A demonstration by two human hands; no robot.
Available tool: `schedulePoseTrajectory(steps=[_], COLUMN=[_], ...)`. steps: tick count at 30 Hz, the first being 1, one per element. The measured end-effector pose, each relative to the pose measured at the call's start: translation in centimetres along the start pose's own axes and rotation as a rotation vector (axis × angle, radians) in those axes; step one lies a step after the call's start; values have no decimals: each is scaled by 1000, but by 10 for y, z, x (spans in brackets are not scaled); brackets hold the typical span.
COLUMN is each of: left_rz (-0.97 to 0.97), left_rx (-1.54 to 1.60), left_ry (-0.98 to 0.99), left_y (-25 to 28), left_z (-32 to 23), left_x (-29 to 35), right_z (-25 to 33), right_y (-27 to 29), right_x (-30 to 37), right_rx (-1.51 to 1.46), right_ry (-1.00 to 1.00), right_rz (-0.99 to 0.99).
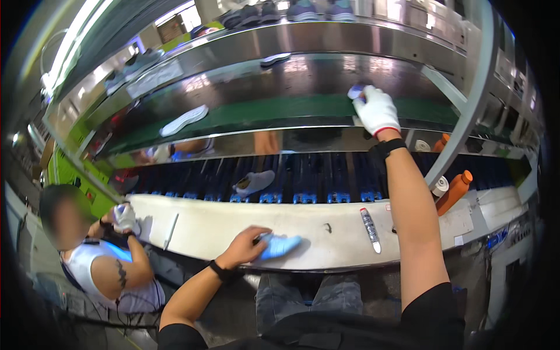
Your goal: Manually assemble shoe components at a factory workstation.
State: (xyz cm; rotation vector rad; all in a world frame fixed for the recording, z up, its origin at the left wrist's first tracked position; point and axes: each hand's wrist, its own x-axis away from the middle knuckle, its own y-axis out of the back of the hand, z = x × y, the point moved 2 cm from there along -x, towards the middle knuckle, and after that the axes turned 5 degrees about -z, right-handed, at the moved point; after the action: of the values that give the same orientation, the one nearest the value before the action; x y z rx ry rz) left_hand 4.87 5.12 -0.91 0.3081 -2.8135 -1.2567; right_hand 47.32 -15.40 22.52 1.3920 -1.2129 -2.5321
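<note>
Head view. Left hand (245,248), bare: thumb and fingers closed round the near-left end of a light-blue shoe (282,246), which rests on the white bench top (303,221), narrower end pointing right. Right hand (376,109), white-gloved, extended over the green conveyor belt (291,109); thumb and fingertips appear to pinch a purple-and-white piece (354,91). Glove hides most of that piece; cannot tell whether shoe or part.

Handling (judged): shoe probably light, with a flexible upper and firmer sole; not fragile, though pale surface may mark. Smooth bench likely lets it slide or tip if pushed. Best hold: round the left end, as now, or across the midsection, squeezing lightly. Purple-and-white piece looks small and light; hold by its edges. Glove may dull feel.

Nearby: grey shoe (254,182) on the lower dark conveyor (332,175), beyond the bench.
</note>
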Motion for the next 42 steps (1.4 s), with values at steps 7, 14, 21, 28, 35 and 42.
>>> schedulePoseTrajectory(steps=[7, 14, 21, 28, 35, 42], left_rz=[-58, -499, -632, -807, -551, -534], left_rx=[-522, 163, 220, 105, 660, 531], left_ry=[-225, -609, -543, -499, -55, -222], left_y=[-67, -53, -85, -89, -116, -111], left_z=[-22, -95, -100, -97, -104, -120], left_x=[-48, -21, 2, 5, 27, 28], right_z=[-15, 15, -17, -46, 46, 47], right_y=[-9, 59, 16, 13, 31, 17], right_x=[42, 221, 388, 397, 399, 416], right_rx=[-487, -460, -799, -825, -995, -1116], right_ry=[120, 458, -306, -445, -152, -121], right_rz=[-32, -406, 37, 93, 241, 190])
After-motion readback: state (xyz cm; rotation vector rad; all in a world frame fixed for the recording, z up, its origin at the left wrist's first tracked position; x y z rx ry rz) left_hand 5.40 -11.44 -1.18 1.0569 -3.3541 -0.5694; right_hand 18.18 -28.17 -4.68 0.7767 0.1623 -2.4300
